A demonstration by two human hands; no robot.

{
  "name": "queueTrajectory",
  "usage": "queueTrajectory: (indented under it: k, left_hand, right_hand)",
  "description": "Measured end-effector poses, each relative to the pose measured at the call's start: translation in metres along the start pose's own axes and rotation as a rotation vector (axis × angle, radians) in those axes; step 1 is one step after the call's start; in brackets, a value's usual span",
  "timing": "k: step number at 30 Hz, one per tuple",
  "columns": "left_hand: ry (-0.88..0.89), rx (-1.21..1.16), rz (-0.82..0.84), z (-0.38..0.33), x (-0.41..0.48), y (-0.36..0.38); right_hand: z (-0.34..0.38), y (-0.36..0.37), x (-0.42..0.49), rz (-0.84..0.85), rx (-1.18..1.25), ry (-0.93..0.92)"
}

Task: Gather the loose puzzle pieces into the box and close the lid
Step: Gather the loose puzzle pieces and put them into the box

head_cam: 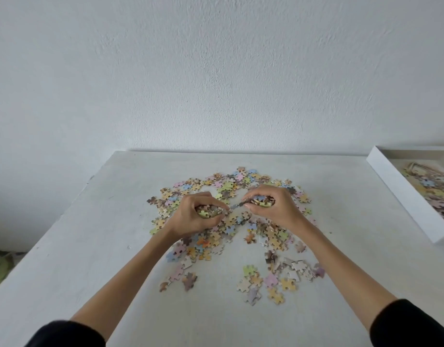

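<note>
Fingers (207, 196) of both hands curl around handfuls of puzzle pieces (273, 236). The left hand (193, 214) and right hand (273, 209) sit almost touching over the middle of the loose pile on the white table (90, 221), forearms stretched forward. Well right of the pile, the open white box (403, 194) holds more pieces.

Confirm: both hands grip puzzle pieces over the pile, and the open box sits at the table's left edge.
Not quite. The head view shows the open box at the table's right edge, not the left. The left hand and right hand do grip puzzle pieces.
</note>
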State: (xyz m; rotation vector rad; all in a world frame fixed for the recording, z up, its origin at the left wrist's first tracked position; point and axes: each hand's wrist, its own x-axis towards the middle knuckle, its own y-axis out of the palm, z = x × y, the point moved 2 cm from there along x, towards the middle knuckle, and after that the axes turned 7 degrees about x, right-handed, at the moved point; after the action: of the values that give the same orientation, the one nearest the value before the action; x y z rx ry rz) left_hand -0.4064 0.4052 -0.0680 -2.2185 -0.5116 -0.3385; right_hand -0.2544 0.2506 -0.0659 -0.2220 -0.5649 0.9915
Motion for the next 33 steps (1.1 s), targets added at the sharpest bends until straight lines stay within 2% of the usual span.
queueTrajectory:
  k: [15, 25, 33]
  left_hand:
    - [0.016, -0.013, 0.043, -0.029, 0.023, -0.003]
    - [0.065, -0.027, 0.039, -0.086, 0.042, 0.026]
    - [0.127, -0.049, 0.068, -0.157, 0.083, 0.076]
  right_hand:
    - [0.013, -0.035, 0.016, -0.051, -0.027, -0.061]
    - [0.025, -0.092, 0.009, -0.091, -0.029, -0.097]
    - [0.026, -0.169, -0.017, -0.158, -0.035, -0.115]
